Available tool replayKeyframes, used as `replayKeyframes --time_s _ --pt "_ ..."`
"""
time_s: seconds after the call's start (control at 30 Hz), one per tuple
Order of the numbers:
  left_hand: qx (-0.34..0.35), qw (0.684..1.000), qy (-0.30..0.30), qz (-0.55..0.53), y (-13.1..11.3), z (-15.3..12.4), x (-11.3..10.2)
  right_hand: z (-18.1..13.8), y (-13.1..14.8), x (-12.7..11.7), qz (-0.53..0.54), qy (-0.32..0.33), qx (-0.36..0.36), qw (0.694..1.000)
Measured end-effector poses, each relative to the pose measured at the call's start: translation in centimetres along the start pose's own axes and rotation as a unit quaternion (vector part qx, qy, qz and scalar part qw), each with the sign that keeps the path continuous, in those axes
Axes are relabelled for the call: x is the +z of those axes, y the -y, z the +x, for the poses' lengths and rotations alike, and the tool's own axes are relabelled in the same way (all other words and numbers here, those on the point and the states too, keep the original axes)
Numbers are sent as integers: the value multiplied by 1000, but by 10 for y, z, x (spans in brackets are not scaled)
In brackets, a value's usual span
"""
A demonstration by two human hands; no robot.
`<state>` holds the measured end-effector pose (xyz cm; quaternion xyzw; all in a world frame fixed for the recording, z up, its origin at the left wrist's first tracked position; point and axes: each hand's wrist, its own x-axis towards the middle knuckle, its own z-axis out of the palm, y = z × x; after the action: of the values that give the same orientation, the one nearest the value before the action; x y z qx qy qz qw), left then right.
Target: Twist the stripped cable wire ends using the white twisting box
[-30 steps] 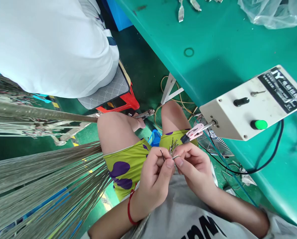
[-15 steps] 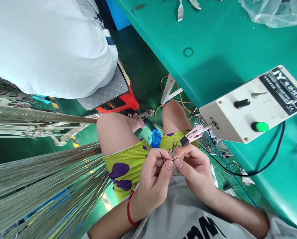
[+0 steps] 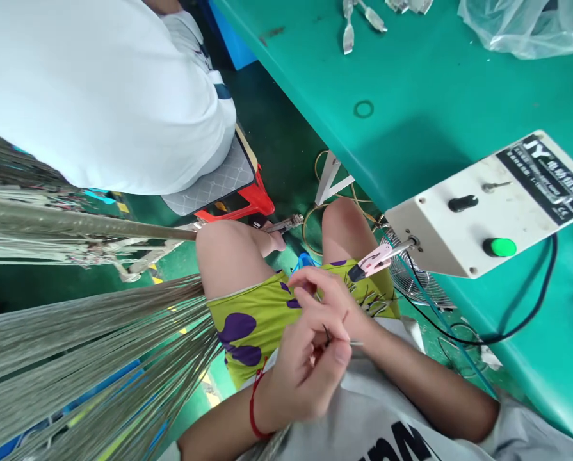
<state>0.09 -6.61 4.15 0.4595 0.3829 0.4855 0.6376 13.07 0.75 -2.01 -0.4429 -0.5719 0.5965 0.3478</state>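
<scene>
My left hand (image 3: 310, 374) is closed in a pinch on a thin wire end (image 3: 341, 342), with dark strands and a small metal tip sticking out by the thumb. My right hand (image 3: 327, 298) lies just beyond it over my lap. Its fingers are stretched out to the left and I see nothing in them. A thick fan of grey wires (image 3: 98, 349) runs from the lower left to my lap. A pink clip (image 3: 375, 259) sits on the shaft of a white control box (image 3: 488, 205), just right of my right hand.
The control box has a green button (image 3: 502, 246) and a black knob (image 3: 463, 203) and stands at the edge of the green table (image 3: 411, 83). A clear plastic bag (image 3: 526, 25) and connectors (image 3: 348, 29) lie farther back. A person in a white shirt (image 3: 98, 89) sits at upper left on a red stool (image 3: 241, 202). A small fan (image 3: 413, 285) stands under the table.
My hands have parted. The left hand dropped toward my body with the wire end. The right hand let go and reached left across my lap.
</scene>
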Motion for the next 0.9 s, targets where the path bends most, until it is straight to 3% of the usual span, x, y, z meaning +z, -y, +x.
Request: replayKeyframes --time_s 0.1,0.2,0.33,0.43,0.63,0.77,0.9 --pt "55 995 61 57 -14 -5 -1 40 5 41 -34 113 -88 989" --pt "130 981 112 85 -27 -7 -3 82 11 108 -41 208 -140 967" --pt "120 983 49 131 -33 -13 -6 126 8 201 -169 227 -83 955" --pt "109 984 15 138 -31 -20 -7 137 -2 245 -217 217 -79 949" --pt "58 994 -17 93 -28 -22 -8 104 -20 273 -276 219 -97 931" --pt "28 997 -3 66 -27 -19 -7 91 -25 267 -304 278 -83 907" --pt "7 998 12 59 -24 -19 -8 99 -27 252 -328 373 -108 861"
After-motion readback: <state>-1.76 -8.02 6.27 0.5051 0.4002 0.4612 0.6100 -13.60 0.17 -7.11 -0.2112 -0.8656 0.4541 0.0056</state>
